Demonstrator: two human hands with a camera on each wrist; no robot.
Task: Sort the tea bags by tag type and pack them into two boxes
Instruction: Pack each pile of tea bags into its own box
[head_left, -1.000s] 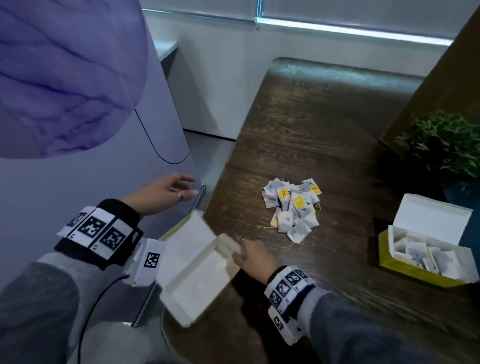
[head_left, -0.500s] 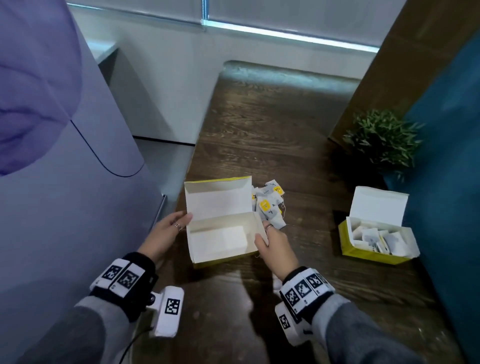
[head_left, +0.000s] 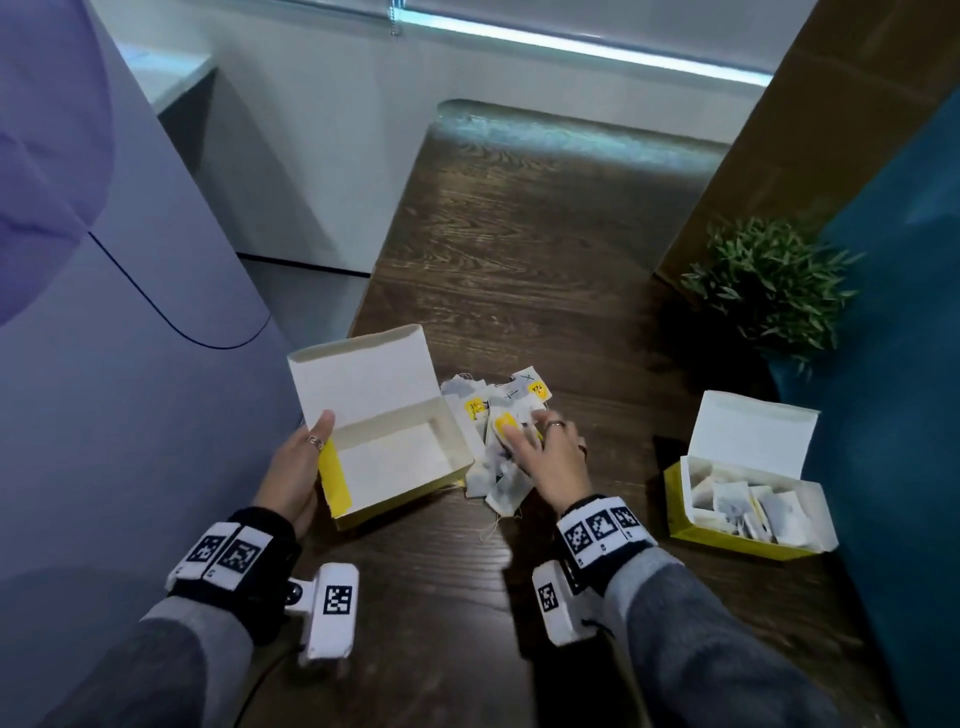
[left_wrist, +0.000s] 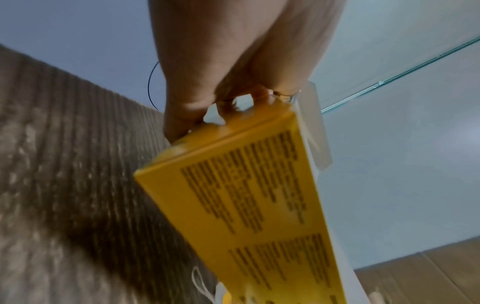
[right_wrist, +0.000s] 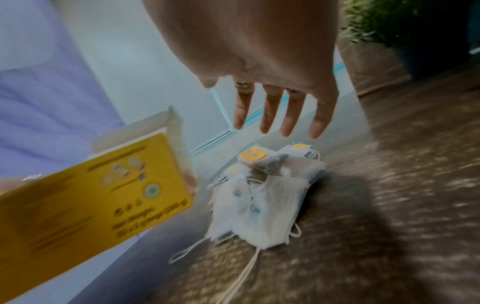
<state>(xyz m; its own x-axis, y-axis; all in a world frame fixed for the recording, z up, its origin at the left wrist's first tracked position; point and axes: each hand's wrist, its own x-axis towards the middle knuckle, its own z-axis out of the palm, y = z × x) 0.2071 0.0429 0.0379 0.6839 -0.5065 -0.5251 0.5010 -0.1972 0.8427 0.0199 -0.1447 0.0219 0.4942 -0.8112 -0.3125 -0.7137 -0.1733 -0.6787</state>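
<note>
An empty yellow box with its white lid flipped up stands at the table's left edge. My left hand grips its left end, thumb over the rim; from the left wrist the box is seen from below with my fingers curled on its end. Just right of it lies a pile of tea bags, some with yellow tags. My right hand hovers over the pile with straight, spread fingers and holds nothing. A second yellow box at the right holds several tea bags.
The dark wooden table runs away from me. A potted plant stands at the back right beside a teal wall. A pale lilac panel closes the left side.
The empty box came from off the table's left edge onto the table next to the pile. My right hand let go of the box and moved over the tea bags; my left hand took hold of the box's left end.
</note>
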